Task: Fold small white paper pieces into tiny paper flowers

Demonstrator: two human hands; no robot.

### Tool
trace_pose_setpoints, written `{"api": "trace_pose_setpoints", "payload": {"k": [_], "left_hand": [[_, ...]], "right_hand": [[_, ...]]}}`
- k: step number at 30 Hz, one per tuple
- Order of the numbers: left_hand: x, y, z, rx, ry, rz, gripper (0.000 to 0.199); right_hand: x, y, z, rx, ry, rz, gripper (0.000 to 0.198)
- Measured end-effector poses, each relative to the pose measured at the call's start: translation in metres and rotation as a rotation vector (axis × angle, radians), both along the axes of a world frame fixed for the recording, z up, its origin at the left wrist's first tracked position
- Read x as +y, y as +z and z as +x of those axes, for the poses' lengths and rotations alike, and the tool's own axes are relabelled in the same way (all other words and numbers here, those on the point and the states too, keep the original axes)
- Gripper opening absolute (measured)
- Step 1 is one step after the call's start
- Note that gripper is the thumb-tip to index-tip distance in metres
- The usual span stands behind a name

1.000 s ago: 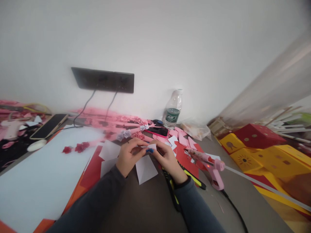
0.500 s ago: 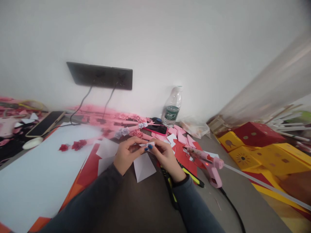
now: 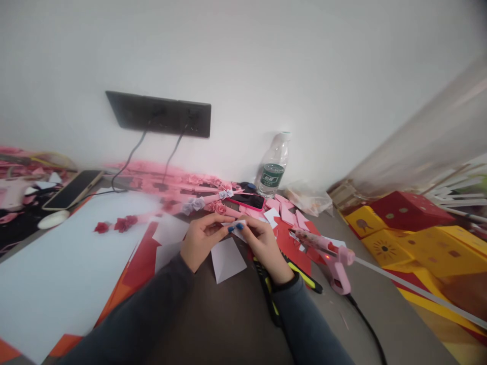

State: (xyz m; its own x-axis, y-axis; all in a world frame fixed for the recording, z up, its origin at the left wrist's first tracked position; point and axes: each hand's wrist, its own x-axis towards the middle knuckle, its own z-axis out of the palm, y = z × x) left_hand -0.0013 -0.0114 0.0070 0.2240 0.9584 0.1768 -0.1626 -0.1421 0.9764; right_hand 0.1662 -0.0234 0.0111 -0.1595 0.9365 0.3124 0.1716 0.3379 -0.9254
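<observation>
Grey tabletop (image 3: 216, 319): our left hand (image 3: 201, 242) and right hand (image 3: 264, 248) pinch seemingly part-folded paper (image 3: 237, 233), flowers (image 3: 193, 205) done at their ten o'clock, white square (image 3: 228, 262) pending at six.

The grey-brown table (image 3: 216, 324) bears 1 upright bottle (image 3: 272, 175) with a green label, near its back edge. Just right of the bottle lies a clear plastic bag (image 3: 309, 199); just left and nearer, 1 phone (image 3: 253, 201) with a pink edge. In front of the bottle lie pink paper pieces (image 3: 288, 215) and red paper (image 3: 283, 235). Nearer than the bottle are 1 pink glue gun (image 3: 338, 268), to its right, and 1 white paper square (image 3: 228, 261), to its left. Well left of the bottle, orange paper (image 3: 66, 344) lies under a large pale sheet (image 3: 68, 263).
</observation>
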Motion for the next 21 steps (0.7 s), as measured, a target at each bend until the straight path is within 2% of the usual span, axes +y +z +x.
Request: {"api": "trace_pose_setpoints", "payload": {"k": [4,7,10,12,21], "left_hand": [[0.0018,-0.0015,-0.0013,0.044,0.053,0.060,0.018],[0.0024,0.0000,-0.0019,0.036,0.078,0.180,0.018],[0.0028,0.0029,-0.0030,0.088,0.072,0.312,0.008],[0.0029,0.0042,-0.0038,0.128,0.056,0.349,0.005],[0.0023,0.0012,-0.0017,0.037,0.063,0.168,0.007]], "right_hand": [[-0.0013,0.0009,-0.0004,-0.016,0.015,-0.002,0.035],[-0.0013,0.0004,-0.0011,-0.023,0.007,-0.005,0.035],[-0.0008,-0.0004,-0.0014,-0.030,0.021,0.002,0.036],[-0.0008,-0.0002,-0.0013,-0.039,0.019,0.008,0.036],[-0.0023,0.0024,-0.0015,-0.065,0.037,0.023,0.032]]}}
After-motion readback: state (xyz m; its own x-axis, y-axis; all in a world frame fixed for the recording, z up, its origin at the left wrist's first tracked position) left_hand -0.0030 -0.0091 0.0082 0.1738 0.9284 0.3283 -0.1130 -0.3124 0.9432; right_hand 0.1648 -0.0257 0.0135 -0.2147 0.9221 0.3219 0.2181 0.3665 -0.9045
